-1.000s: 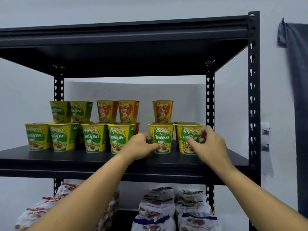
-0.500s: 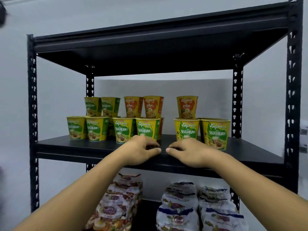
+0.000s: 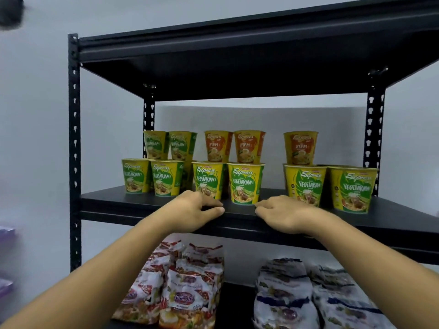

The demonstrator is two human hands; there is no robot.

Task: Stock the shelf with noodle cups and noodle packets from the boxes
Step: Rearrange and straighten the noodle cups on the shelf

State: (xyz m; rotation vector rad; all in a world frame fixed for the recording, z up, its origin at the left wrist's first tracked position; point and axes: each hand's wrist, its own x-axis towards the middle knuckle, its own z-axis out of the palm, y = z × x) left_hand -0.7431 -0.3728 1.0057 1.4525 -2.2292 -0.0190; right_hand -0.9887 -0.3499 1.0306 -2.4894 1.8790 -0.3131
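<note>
Black metal shelf [image 3: 114,203] carried the noodle cups [image 3: 245,184] in two tiers, with noodle packets [image 3: 190,288] lying on the level below. Left grip [image 3: 197,210] and right grip [image 3: 285,214] rested at the front edge, loosely curled and grasping nothing, just before the front row. A careless knuckle nudging that row could probably topple the orange cups [image 3: 300,148] perched on top.

Even soft light, blurred left edge, wide-angle bending, slight softness
</note>
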